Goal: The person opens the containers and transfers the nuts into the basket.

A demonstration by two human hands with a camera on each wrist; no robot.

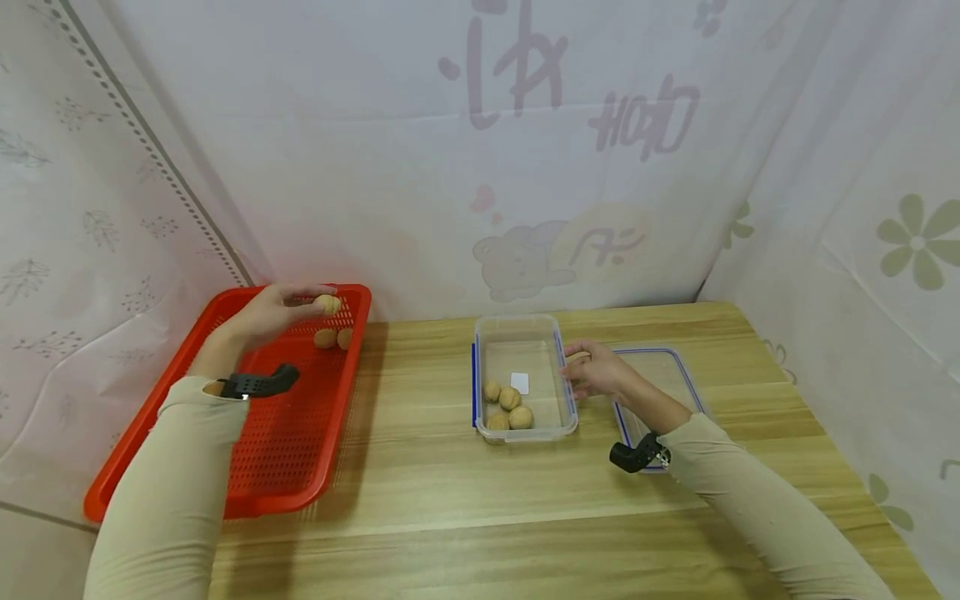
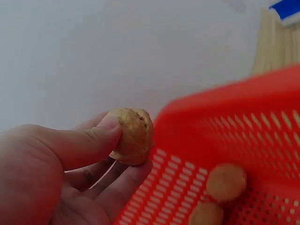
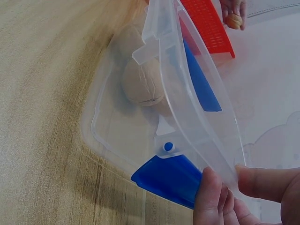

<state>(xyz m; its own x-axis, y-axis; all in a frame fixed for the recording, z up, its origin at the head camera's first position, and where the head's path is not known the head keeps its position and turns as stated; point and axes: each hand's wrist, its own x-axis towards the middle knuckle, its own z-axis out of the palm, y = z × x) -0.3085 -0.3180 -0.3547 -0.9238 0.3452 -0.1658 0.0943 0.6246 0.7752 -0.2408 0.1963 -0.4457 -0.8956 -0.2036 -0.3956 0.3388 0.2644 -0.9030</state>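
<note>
Between thumb and fingers, my left hand [image 1: 262, 321] holds a walnut [image 2: 132, 136] above the far end of a red plastic basket [image 1: 341, 433]. Two more walnuts [image 2: 227, 182] lie on the basket floor beneath it. My right hand [image 1: 600, 372] pinches the right rim of a clear plastic food container [image 1: 553, 434], thumb at the rim and fingers outside near a blue latch [image 3: 171, 180]. Several walnuts [image 1: 510, 398] are gathered in the container's near left corner, beside a small white label [image 1: 520, 383].
To the right of the container, the clear lid [image 1: 663, 367] with a blue seal lies on the wooden table [image 1: 420, 500], partly behind the right forearm. Printed curtains [image 1: 375, 167] hang close behind and on both sides.
</note>
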